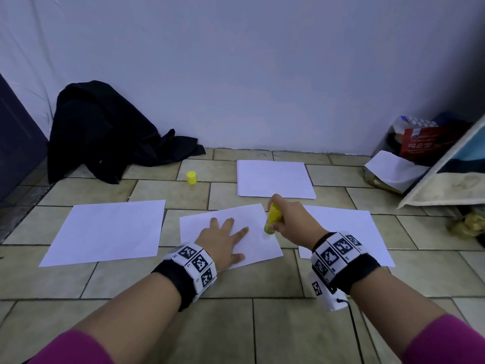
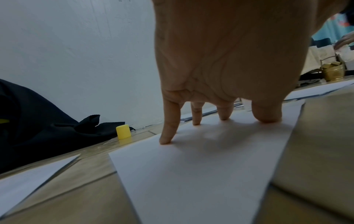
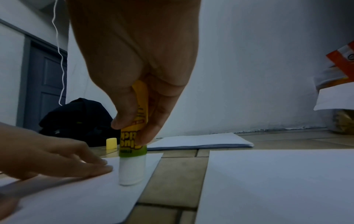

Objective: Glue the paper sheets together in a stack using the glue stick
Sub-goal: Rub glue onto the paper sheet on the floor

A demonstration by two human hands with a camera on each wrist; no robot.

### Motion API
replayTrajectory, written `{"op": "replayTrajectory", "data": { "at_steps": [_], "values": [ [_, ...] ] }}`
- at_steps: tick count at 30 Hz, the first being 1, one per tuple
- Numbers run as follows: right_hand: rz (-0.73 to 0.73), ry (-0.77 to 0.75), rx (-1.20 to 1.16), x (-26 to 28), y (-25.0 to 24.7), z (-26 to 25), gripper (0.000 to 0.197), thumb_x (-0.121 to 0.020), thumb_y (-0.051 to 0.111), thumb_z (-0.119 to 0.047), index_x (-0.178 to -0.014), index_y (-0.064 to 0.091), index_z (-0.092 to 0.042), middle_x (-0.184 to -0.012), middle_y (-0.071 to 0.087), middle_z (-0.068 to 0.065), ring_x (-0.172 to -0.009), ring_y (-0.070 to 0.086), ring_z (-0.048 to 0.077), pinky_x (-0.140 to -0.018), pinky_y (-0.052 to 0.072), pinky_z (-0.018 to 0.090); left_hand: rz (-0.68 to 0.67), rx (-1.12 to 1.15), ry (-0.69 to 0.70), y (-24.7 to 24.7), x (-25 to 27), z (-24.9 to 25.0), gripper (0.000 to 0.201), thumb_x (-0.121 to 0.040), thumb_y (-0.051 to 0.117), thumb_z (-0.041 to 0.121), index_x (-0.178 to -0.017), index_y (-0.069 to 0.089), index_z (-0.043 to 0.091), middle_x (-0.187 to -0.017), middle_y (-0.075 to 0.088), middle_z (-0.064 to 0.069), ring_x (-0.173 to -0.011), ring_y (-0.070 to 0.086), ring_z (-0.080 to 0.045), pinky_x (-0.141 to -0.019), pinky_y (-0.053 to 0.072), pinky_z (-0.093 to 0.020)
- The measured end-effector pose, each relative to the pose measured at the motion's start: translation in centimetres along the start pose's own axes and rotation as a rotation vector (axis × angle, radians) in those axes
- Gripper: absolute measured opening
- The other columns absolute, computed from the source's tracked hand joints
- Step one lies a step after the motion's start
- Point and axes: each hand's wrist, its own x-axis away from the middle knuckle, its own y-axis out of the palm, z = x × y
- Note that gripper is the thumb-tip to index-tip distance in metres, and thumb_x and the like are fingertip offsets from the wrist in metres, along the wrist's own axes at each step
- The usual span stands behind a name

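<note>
Beige floor tiles meet a pale blue-white wall, and the work lies on the floor. At the centre, the right hand has its thumb and fingers wrapped round the yellow glue stick, which it holds nearly upright with its white glue end pressed onto the middle paper sheet near that sheet's right edge. From the right wrist view the stick's label reads upside down and the white tip touches the paper. Just to the left, the left hand lies on the same sheet with fingers spread and straight, the fingertips pressing the paper flat.

Around this sheet lie others: a left sheet apart from it, a right sheet partly under the right wrist, and a far stack of sheets closer to the wall. The yellow cap stands upright on the tiles between the far stack and a heap of black cloth against the wall. A dark door sits at the far left. At the far right, a red packet and crumpled paper rest beside a leaning board.
</note>
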Motion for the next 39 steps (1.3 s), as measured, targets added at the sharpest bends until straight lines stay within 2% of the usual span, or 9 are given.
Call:
{"op": "replayTrajectory", "data": {
  "at_steps": [5, 10, 15, 19, 23, 26, 29, 35, 39],
  "values": [
    [-0.063, 0.038, 0.040, 2.0, -0.4, 0.3, 0.033, -0.085, 0.066, -0.011, -0.111, 0.046, -0.015, -0.089, 0.059, 0.006, -0.076, 0.055, 0.023, -0.054, 0.041, 0.022, 0.001, 0.015, 0.008, -0.5, 0.1, -0.2, 0.070, -0.095, 0.035, 0.060, -0.153, 0.004, 0.037, -0.157, 0.008, -0.005, -0.134, 0.019, -0.036, -0.099, 0.040, -0.040],
    [-0.104, 0.072, 0.083, 2.3, -1.2, 0.5, 0.036, -0.082, 0.071, -0.014, -0.108, 0.046, -0.019, -0.098, 0.057, 0.006, -0.082, 0.054, 0.023, -0.064, 0.043, 0.027, 0.006, 0.060, 0.018, -1.2, 0.4, -0.7, 0.069, -0.092, 0.039, 0.063, -0.151, 0.014, 0.037, -0.154, 0.019, -0.004, -0.133, 0.026, -0.033, -0.101, 0.039, -0.041],
    [0.187, 0.142, -0.204, 1.4, -2.8, 1.3, 0.034, -0.077, 0.076, -0.011, -0.098, 0.050, -0.015, -0.091, 0.064, 0.013, -0.077, 0.066, 0.030, -0.069, 0.057, 0.042, -0.033, 0.022, -0.003, -1.8, 0.9, -1.0, 0.055, -0.098, 0.026, 0.058, -0.150, 0.022, 0.037, -0.145, 0.034, -0.008, -0.125, 0.040, -0.033, -0.103, 0.038, -0.039],
    [0.308, 0.174, -0.379, 0.4, -3.4, 1.2, 0.029, -0.081, 0.071, -0.009, -0.101, 0.049, -0.014, -0.096, 0.064, 0.016, -0.073, 0.066, 0.029, -0.065, 0.057, 0.036, -0.050, -0.012, -0.017, -2.0, 1.3, -1.0, 0.045, -0.104, 0.029, 0.038, -0.148, 0.030, 0.026, -0.135, 0.038, -0.011, -0.116, 0.051, -0.032, -0.091, 0.043, -0.036],
    [0.264, 0.204, -0.435, -0.7, -2.3, 0.7, 0.025, -0.086, 0.063, -0.008, -0.105, 0.048, -0.011, -0.104, 0.061, 0.019, -0.079, 0.066, 0.032, -0.068, 0.058, 0.038, 0.025, 0.008, -0.018, -1.5, 1.8, -1.1, 0.052, -0.093, 0.053, 0.035, -0.138, 0.039, 0.012, -0.141, 0.029, -0.010, -0.126, 0.037, -0.028, -0.083, 0.044, -0.035],
    [0.217, 0.198, -0.435, -1.6, -1.2, 0.0, 0.025, -0.087, 0.062, -0.009, -0.105, 0.046, -0.013, -0.107, 0.059, 0.018, -0.089, 0.065, 0.035, -0.076, 0.057, 0.047, 0.050, 0.057, 0.099, -0.9, 1.6, -1.5, 0.060, -0.092, 0.053, 0.028, -0.146, 0.028, 0.018, -0.154, 0.011, -0.005, -0.137, 0.021, -0.025, -0.092, 0.048, -0.039],
    [0.186, 0.182, -0.427, -2.5, -0.2, -0.8, 0.022, -0.088, 0.060, -0.011, -0.105, 0.046, -0.014, -0.109, 0.058, 0.017, -0.093, 0.063, 0.036, -0.081, 0.055, 0.050, -0.003, 0.028, 0.094, -0.7, 1.5, -1.6, 0.064, -0.095, 0.047, 0.040, -0.151, 0.018, 0.028, -0.151, 0.020, -0.008, -0.134, 0.026, -0.026, -0.099, 0.044, -0.043],
    [0.154, 0.107, -0.376, -4.0, 1.1, -3.3, 0.026, -0.090, 0.057, -0.012, -0.116, 0.050, -0.011, -0.103, 0.056, 0.011, -0.094, 0.062, 0.033, -0.082, 0.054, 0.045, 0.013, 0.089, 0.026, -0.5, 1.1, -1.9, 0.077, -0.085, 0.057, 0.057, -0.149, 0.025, 0.027, -0.142, 0.030, -0.006, -0.130, 0.029, -0.026, -0.098, 0.043, -0.043],
    [0.078, 0.028, -0.343, -5.1, 2.0, -5.2, 0.026, -0.091, 0.055, -0.008, -0.116, 0.051, -0.012, -0.105, 0.060, 0.018, -0.085, 0.064, 0.034, -0.073, 0.053, 0.040, 0.094, 0.215, -0.030, -0.2, 1.1, -2.0, 0.070, -0.078, 0.066, 0.060, -0.120, 0.044, 0.008, -0.124, 0.044, -0.006, -0.108, 0.042, -0.024, -0.090, 0.044, -0.041]
  ]
}}
